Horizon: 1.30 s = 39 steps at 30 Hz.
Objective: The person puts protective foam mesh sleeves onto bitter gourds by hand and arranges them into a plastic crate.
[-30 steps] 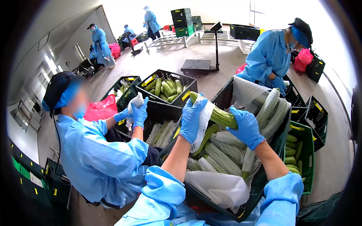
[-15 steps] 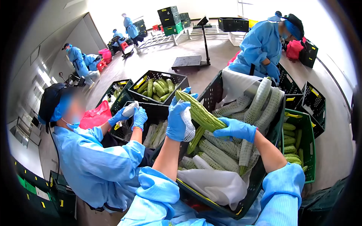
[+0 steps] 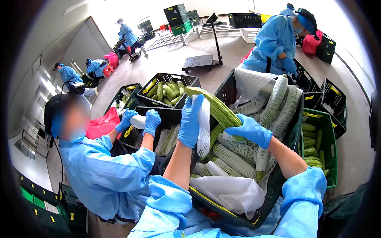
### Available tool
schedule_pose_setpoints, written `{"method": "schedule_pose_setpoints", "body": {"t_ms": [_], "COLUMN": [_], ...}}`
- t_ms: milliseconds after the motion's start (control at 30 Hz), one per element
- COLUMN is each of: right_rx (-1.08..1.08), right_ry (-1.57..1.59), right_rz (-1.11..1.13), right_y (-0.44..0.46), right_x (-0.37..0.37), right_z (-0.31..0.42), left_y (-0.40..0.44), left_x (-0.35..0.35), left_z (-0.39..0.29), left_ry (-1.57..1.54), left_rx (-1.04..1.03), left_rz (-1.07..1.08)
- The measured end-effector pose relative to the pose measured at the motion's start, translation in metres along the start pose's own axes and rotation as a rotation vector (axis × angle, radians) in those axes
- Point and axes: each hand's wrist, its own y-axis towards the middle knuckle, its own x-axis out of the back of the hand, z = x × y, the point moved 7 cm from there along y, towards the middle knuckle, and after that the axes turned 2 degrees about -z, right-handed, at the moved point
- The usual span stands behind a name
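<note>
My left hand (image 3: 191,123), in a blue glove, is closed around a white mesh sleeve (image 3: 204,129) that hangs beside its fingers. Its fingertips are near the upper left end of a long green gourd (image 3: 218,108). My right hand (image 3: 250,131), also gloved, grips the lower right end of that gourd, which slants above a dark crate (image 3: 274,198). Inside the crate lie several gourds in white netting (image 3: 232,160) and a sheet of white liner (image 3: 230,194). Part of an unsleeved gourd shows beneath the held one.
A co-worker (image 3: 107,166) at the left holds something white over another crate. A second person (image 3: 274,43) bends at the upper right. Crates of green gourds stand at the back (image 3: 170,107) and right (image 3: 333,158). A platform scale (image 3: 198,61) is farther off.
The mesh sleeve, earlier around part of the gourd, now hangs beside it. The gourd has been raised and tilted. The co-worker's hands at the left have moved apart around the white item.
</note>
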Motion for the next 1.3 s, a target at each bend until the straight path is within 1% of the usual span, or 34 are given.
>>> {"method": "schedule_pose_setpoints", "body": {"t_ms": [100, 133, 233, 267, 367, 500, 567, 600, 700, 767, 800, 833, 900, 967, 1000, 1033, 1100, 1167, 1200, 1300], "right_rx": [0.173, 0.181, 0.181, 0.031, -0.165, -0.169, -0.137, -0.107, 0.0, 0.093, 0.117, 0.192, 0.423, 0.42, 0.418, 0.412, 0.395, 0.395, 0.401, 0.471], "right_ry": [-0.451, -0.425, -0.193, 0.036, 0.395, 0.508, 0.469, 0.449, 0.462, 0.434, 0.332, 0.194, 0.038, -0.014, -0.036, -0.05, 0.001, 0.042, 0.0, 0.275], "right_rz": [-0.224, -0.229, -0.177, -0.036, 0.222, 0.296, 0.187, 0.127, -0.057, -0.197, -0.225, -0.33, -0.413, -0.431, -0.449, -0.474, -0.469, -0.496, -0.59, -0.536], "right_y": [0.0, 0.002, 0.006, 0.009, -0.001, -0.01, -0.012, -0.011, -0.012, -0.007, -0.004, -0.004, -0.011, -0.013, -0.016, -0.018, -0.019, -0.027, -0.032, -0.033], "right_x": [0.007, 0.007, 0.002, -0.002, -0.016, -0.025, -0.025, -0.024, -0.017, 0.0, 0.012, 0.023, 0.027, 0.028, 0.024, 0.023, 0.02, 0.013, 0.014, -0.007], "right_z": [0.002, 0.0, -0.002, -0.011, -0.002, 0.006, 0.01, 0.012, 0.025, 0.021, 0.013, 0.011, 0.037, 0.048, 0.052, 0.056, 0.065, 0.086, 0.088, 0.098], "left_y": [-0.001, -0.003, -0.003, -0.002, -0.004, -0.005, -0.002, 0.004, 0.008, 0.009, 0.01, 0.011, 0.006, 0.008, 0.006, 0.007, 0.009, 0.009, 0.008, 0.011], "left_x": [0.007, 0.005, 0.003, 0.004, 0.003, 0.004, 0.006, 0.012, 0.034, 0.037, 0.041, 0.043, 0.035, 0.032, 0.031, 0.034, 0.042, 0.051, 0.052, 0.058], "left_z": [0.006, 0.002, -0.008, -0.008, -0.008, -0.003, 0.0, 0.004, 0.007, 0.001, -0.002, -0.003, -0.01, -0.005, -0.004, -0.004, 0.0, -0.003, -0.007, -0.009], "left_ry": [-0.005, -0.022, -0.088, -0.124, -0.189, -0.243, -0.261, -0.232, -0.202, -0.252, -0.272, -0.297, -0.341, -0.363, -0.318, -0.355, -0.415, -0.442, -0.453, -0.554], "left_rx": [0.033, 0.018, -0.014, -0.015, 0.01, 0.048, 0.047, 0.055, -0.011, 0.013, -0.004, -0.021, -0.016, 0.02, 0.034, 0.025, 0.028, 0.035, 0.027, -0.007], "left_rz": [-0.076, -0.065, -0.02, -0.001, 0.046, 0.081, 0.081, 0.027, -0.025, -0.065, -0.083, -0.105, -0.069, -0.038, -0.046, -0.047, -0.038, -0.161, -0.169, -0.137]}}
